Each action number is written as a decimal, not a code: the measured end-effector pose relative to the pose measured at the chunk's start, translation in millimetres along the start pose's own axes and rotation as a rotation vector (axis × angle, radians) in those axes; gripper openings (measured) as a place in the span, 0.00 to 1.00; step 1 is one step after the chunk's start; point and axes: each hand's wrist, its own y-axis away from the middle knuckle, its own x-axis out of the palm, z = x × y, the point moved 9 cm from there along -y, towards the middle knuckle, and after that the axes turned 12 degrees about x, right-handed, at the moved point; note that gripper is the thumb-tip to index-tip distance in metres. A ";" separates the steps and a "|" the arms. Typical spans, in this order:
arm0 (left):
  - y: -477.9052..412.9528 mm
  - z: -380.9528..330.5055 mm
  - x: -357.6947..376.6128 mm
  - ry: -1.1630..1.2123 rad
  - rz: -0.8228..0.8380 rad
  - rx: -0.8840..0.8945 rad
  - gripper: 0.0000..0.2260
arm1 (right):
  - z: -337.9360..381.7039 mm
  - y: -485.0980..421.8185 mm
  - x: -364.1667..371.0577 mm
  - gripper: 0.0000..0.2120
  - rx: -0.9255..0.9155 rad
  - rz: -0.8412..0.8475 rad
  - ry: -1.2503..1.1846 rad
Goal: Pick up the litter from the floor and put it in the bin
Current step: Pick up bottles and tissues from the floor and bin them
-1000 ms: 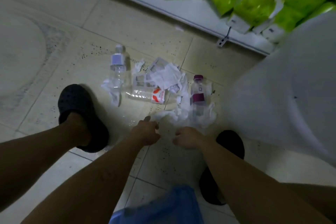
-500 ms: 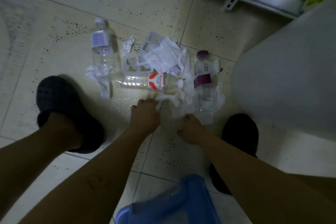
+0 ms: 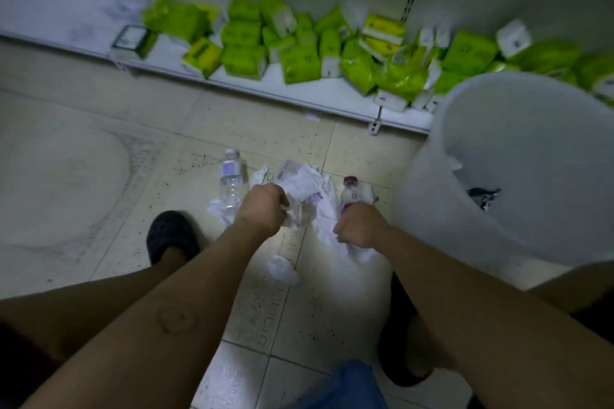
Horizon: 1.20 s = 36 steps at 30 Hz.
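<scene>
Head view: your left hand is clenched around a clear bottle with a red label, tissue trailing below it. Your right hand is closed on the purple-capped bottle and tissue. Another clear bottle and crumpled paper lie on the floor just left of the white bin; green packs sit on the shelf beyond the bin.

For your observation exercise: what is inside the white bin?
Inside the white bin, one dark scrap lies by the near wall beside a small pale bit. The near wall hides the rest of the bottom.
</scene>
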 end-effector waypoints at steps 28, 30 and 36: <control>-44.2 -272.8 -6.9 0.644 -0.320 0.181 0.05 | -168.0 126.6 -285.3 0.07 -0.074 -0.721 -0.512; -52.1 -283.8 3.7 0.675 -0.310 0.190 0.03 | -183.2 121.2 -286.8 0.08 -0.030 -0.685 -0.510; -59.0 -305.4 18.5 0.760 -0.201 0.252 0.07 | -189.5 114.4 -287.2 0.17 0.004 -0.630 -0.474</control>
